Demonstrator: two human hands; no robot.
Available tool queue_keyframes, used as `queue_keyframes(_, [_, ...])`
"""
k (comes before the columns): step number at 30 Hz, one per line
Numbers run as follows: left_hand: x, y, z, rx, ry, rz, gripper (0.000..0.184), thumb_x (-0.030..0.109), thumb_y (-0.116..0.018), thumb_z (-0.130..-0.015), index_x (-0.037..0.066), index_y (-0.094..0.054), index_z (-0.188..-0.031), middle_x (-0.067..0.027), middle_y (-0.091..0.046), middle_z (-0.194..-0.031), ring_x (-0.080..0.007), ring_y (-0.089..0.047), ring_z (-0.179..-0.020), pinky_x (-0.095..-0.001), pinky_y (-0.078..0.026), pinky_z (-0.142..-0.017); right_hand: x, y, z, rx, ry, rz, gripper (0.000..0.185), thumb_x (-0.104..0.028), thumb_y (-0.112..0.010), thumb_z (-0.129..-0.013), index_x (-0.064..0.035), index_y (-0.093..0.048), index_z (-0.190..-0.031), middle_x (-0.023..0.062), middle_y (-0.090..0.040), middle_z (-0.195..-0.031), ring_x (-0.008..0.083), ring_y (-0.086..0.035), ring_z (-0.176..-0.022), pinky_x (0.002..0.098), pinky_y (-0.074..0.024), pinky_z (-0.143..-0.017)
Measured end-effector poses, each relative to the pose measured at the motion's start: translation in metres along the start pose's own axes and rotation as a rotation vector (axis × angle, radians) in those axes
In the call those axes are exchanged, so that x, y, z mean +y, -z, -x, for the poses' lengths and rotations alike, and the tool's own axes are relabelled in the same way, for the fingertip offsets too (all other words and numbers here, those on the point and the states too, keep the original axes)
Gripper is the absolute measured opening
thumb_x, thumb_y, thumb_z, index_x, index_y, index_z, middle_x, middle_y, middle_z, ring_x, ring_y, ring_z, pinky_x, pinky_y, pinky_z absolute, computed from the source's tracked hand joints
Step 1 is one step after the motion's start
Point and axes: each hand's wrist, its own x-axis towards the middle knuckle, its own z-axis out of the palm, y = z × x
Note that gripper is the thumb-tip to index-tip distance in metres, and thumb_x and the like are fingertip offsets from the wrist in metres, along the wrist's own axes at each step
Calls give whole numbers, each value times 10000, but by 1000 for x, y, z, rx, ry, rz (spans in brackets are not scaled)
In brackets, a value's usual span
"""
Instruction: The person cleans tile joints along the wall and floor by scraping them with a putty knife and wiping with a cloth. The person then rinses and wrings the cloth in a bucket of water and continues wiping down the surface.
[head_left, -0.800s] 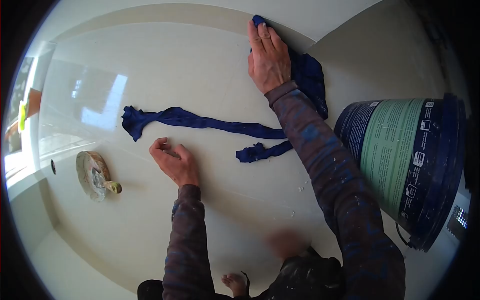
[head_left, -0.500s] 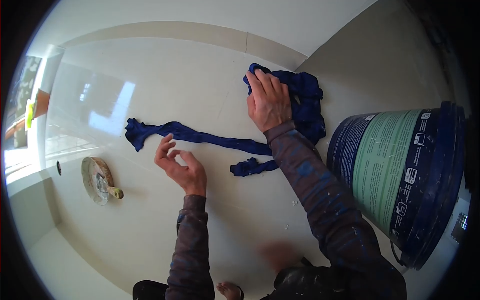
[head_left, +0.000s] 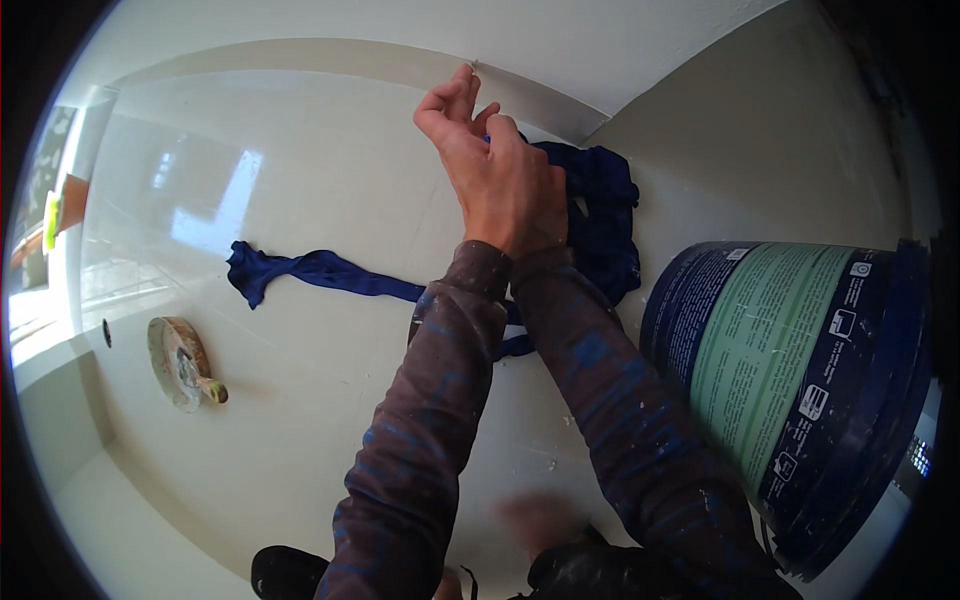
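My left hand (head_left: 465, 150) reaches over to the skirting, fingers partly bent and apart, one fingertip at the tile joint. I see nothing held between them. Behind it is my right hand (head_left: 545, 195), its fingers mostly hidden, resting on a bunched navy blue cloth (head_left: 605, 205). A long, sleeve-like strip of the cloth stretches left across the floor, and a shorter end shows below my wrists. My sleeves carry blue paint marks.
A large dark blue and green bucket (head_left: 765, 350) stands close at the right. To the left lies a round, paint-smeared container (head_left: 175, 360) with a handled tool in it. The tiled skirting (head_left: 330, 55) borders the floor at the wall; crumbs lie near my right forearm.
My left hand has moved up and right, from above the cloth strip to the skirting, crossing in front of my right hand. My right hand stays at the cloth.
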Motion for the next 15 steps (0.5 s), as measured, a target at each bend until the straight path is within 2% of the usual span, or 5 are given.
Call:
queue_keyframes(9, [0, -5, 3, -37, -28, -56, 387, -62, -436, -984, -31, -294, -1342, -350, -411, -1583, -365, -470, -1468, -408, -426, -1176, 7, -12, 3, 34, 13, -87, 400, -340, -732, -863, -164, -670, -1216, -38, -636, -1263, 183, -508, -1264, 394, -416, -934])
queue_keyframes(15, [3, -6, 5, -36, 60, -162, 362, -44, -456, -983, -41, -312, -1316, -331, -455, -1570, -331, -603, -1309, -392, -479, -1099, 6, -8, 2, -1, 7, -107, 415, -328, -730, -867, -156, -666, -1239, -18, -634, -1285, 193, -513, -1271, 405, -422, -943])
